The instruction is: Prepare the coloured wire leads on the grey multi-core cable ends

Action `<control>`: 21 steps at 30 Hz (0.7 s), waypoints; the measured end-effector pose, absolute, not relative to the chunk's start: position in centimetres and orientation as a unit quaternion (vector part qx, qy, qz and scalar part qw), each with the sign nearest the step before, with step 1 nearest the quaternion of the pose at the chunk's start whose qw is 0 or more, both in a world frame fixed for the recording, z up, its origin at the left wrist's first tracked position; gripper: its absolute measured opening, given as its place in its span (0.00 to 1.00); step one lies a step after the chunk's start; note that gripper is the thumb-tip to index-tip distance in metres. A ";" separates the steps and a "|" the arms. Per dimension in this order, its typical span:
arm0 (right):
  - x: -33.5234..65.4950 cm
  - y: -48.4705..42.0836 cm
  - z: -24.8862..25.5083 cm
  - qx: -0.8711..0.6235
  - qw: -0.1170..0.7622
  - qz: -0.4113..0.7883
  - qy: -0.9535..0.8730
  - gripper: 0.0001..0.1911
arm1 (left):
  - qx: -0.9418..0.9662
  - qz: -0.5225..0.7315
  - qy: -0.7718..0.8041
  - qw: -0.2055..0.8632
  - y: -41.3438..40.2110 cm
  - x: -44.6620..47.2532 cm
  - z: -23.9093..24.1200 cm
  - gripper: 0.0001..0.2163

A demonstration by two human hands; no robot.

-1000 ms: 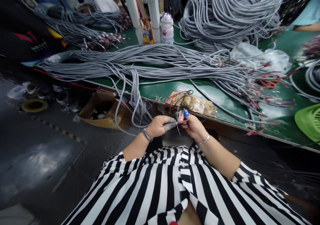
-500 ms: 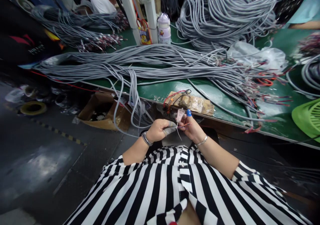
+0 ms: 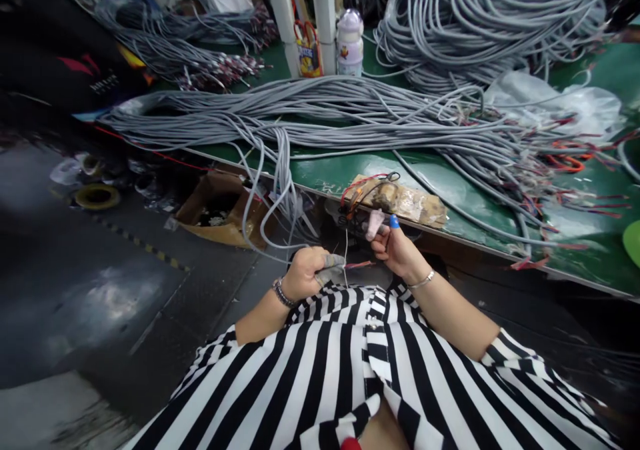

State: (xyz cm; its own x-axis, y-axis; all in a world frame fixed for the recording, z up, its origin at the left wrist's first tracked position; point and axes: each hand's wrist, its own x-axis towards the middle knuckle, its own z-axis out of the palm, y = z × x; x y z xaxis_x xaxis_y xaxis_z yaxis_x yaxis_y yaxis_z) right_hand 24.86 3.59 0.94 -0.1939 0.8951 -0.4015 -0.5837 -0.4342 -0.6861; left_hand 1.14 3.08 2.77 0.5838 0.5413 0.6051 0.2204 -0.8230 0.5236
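My left hand (image 3: 307, 273), grey coverings on its thumb and index finger, is closed on the end of a grey cable. Thin reddish and blue wires (image 3: 360, 264) stick out to the right of its fingertips. A white strand (image 3: 346, 257) crosses upright at those fingertips. My right hand (image 3: 397, 253), with a blue cover (image 3: 394, 221) on the thumb, is curled to the right of the wires and apart from them. By its fingertips is a pale pinkish wrapped piece (image 3: 375, 225); whether this is a finger covering or a held thing, I cannot tell.
A taped wooden block (image 3: 400, 200) with dark and red leads lies at the table's edge. Behind it, long grey cables (image 3: 320, 130) spread over the green tabletop (image 3: 365, 165). A cardboard box (image 3: 215, 210) stands below. Farther back are a bottle (image 3: 350, 43) and a large cable coil (image 3: 490, 23).
My hands have drawn apart, the right moving away from the wires with the pale wrapped piece. The white strand now stands straighter beside my left fingertips. The whole view has shifted.
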 end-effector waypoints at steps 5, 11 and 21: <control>24.7 4.1 2.3 -0.401 0.479 0.741 -0.246 0.26 | 0.861 0.417 0.224 0.186 5.0 2.7 2.6 0.08; 24.3 4.1 2.6 -0.436 0.507 0.690 -0.280 0.26 | 0.854 0.427 0.228 0.192 7.2 4.9 2.6 0.09; 23.7 4.7 2.2 -0.443 0.553 0.667 -0.231 0.27 | 0.878 0.390 0.206 0.189 8.2 6.1 1.8 0.10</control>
State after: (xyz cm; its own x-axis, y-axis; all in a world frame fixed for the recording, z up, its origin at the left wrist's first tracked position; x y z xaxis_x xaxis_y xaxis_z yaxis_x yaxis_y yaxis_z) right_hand 23.72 4.73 2.24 0.0037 0.9423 -0.3347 -0.5324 -0.2814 -0.7983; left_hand 6.07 8.23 1.80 0.6114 0.5079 0.6069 0.2136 -0.8443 0.4914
